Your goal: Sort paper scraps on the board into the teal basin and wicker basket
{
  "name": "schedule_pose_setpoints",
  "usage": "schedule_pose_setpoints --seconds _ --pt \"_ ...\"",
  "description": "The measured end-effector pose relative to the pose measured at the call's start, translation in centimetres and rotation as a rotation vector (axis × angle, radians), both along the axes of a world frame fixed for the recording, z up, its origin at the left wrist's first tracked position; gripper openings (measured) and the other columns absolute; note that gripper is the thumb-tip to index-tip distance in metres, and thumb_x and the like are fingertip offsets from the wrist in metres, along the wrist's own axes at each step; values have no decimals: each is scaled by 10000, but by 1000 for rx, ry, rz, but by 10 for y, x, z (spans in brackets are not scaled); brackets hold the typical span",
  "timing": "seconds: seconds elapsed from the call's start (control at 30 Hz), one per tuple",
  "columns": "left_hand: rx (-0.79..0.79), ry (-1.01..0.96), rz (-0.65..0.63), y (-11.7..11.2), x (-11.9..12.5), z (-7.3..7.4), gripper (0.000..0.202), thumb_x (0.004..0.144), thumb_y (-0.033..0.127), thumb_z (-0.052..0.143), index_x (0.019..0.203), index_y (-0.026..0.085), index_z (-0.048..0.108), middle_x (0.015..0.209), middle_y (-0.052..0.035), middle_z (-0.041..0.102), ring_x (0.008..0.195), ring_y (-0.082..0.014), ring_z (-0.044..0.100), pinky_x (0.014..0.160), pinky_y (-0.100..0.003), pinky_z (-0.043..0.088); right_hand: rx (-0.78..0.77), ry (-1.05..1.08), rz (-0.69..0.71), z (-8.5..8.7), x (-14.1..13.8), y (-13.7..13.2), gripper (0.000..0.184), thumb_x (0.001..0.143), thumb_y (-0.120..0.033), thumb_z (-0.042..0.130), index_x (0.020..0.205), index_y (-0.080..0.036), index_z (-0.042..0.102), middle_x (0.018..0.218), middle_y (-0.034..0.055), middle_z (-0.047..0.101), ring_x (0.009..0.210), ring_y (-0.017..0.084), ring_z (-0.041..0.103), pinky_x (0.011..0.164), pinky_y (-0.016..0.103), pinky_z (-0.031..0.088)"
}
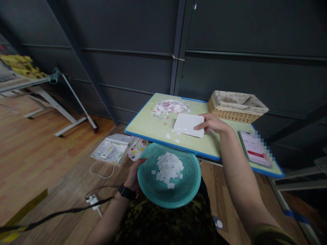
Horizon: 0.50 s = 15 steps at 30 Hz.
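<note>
My left hand (134, 175) grips the left rim of a teal round basket (190, 177), held just below the near edge of the table. A heap of white paper scraps (169, 167) lies inside the basket. My right hand (212, 124) reaches over the table and pinches the right edge of a white flat card (186, 124) that lies on the table top. Beyond the card sits a pile of white and pink paper scraps (170, 107), and a few loose scraps (172, 137) lie near the table's front edge.
The table (148, 122) is pale green with a blue rim. A wicker basket (236, 106) stands at its back right, a phone (255, 149) at its right. On the wooden floor left lie a white box (112, 149), cables and a white frame stand (63, 105).
</note>
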<state>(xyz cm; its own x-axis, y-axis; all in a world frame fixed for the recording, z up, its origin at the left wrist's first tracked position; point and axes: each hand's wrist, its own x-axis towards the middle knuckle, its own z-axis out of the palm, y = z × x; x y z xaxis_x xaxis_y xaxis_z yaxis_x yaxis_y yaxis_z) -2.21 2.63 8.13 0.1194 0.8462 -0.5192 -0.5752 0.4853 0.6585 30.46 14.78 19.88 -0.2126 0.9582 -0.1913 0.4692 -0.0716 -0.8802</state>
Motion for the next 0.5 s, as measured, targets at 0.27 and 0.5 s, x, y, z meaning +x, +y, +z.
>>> schedule_pose_setpoints --seconds 0.27,0.5 --pt "36 -19 17 -1 -1 -2 406 721 157 605 1126 137 600 856 -60 742 762 -221 688 681 -318 548 -4 -44 -20 4 11 -3 336 464 -290 784 723 -137 634 583 -4 614 467 107 533 398 205 407" --pt "21 -9 18 1 -2 0 420 724 162 601 1143 148 595 828 -49 741 719 -214 685 649 -316 546 -33 -15 63 4 16 -4 374 451 -283 799 764 -136 656 621 -4 638 497 105 551 409 190 426"
